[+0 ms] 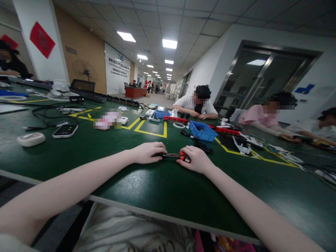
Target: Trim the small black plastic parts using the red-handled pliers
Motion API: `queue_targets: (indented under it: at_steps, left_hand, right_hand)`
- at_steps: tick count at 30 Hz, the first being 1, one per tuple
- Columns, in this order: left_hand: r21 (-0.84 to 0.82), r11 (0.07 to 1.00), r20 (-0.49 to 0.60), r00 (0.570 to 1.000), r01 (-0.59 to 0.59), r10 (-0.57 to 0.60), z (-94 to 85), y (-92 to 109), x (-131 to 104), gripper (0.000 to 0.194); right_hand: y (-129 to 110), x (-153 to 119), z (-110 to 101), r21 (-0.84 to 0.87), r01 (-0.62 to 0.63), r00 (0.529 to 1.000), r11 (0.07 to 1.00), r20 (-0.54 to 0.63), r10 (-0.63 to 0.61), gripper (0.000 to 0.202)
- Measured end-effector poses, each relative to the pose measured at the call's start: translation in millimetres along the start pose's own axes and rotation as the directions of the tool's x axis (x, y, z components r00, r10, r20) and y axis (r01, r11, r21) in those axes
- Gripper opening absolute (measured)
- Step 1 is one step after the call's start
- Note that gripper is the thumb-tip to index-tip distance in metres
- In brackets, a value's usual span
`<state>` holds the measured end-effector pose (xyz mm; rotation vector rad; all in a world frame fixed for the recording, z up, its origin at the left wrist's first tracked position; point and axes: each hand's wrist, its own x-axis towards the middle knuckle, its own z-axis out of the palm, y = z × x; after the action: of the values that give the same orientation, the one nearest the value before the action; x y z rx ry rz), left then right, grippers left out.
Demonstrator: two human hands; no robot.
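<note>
Over the green table [118, 182], my right hand [195, 159] is closed around the red and black handles of a pair of pliers [172, 155]. The metal jaws point left, toward my left hand [148, 152]. My left hand is closed on a small black object [159, 154] whose shape is mostly hidden by the fingers. The plier jaws meet or nearly meet this black piece; the exact contact is too small to tell.
Ahead on the right stands a blue bin [202, 131], with black parts [203, 147] before it. A black-faced device [65, 131] and a pale rounded case [30, 139] lie left. Several people sit around the table.
</note>
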<state>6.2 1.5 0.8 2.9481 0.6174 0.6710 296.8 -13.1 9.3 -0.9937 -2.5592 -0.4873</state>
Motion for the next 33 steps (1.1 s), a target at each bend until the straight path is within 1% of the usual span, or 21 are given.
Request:
queue_targets:
  at_steps: [4,8,11,15,20,25,33]
  left_hand:
    - [0.018,1.000,-0.026,1.000,0.011,-0.010,2.3,-3.0,-0.7,0.036]
    - [-0.015,0.998,-0.042,0.997,0.061,-0.062,4.9,-2.2,-0.9,0.047]
    - [-0.043,0.994,-0.040,0.994,0.099,-0.100,6.0,-1.2,-1.2,0.051]
    - [-0.080,0.990,-0.035,0.992,0.119,-0.122,5.4,-1.4,-1.1,0.050]
    - [-0.106,0.990,-0.054,0.994,0.090,-0.097,4.2,-3.5,-0.3,0.050]
    - [-0.055,0.996,-0.082,0.994,0.064,-0.069,4.3,-5.2,-1.4,0.045]
    - [-0.016,0.999,-0.068,0.996,0.048,-0.049,2.7,-5.2,-2.8,0.035]
  right_hand:
    - [-1.5,0.8,-1.1,0.013,-0.005,1.000,1.000,0.004,0.005,0.034]
    - [-2.6,1.3,-2.5,0.024,-0.011,1.000,1.000,0.009,0.010,0.032]
    - [-3.1,1.3,-3.2,0.031,-0.012,1.000,0.999,0.013,0.012,0.031]
    - [-3.1,1.0,-4.0,0.036,-0.013,1.000,0.999,0.020,0.012,0.030]
    - [-3.0,1.1,-4.8,0.040,-0.006,1.000,0.999,0.030,0.005,0.030]
    - [-4.0,1.8,-5.3,0.049,0.001,0.999,0.999,0.034,-0.003,0.030]
    - [-5.2,2.5,-6.4,0.058,0.001,0.999,0.998,0.040,-0.003,0.029]
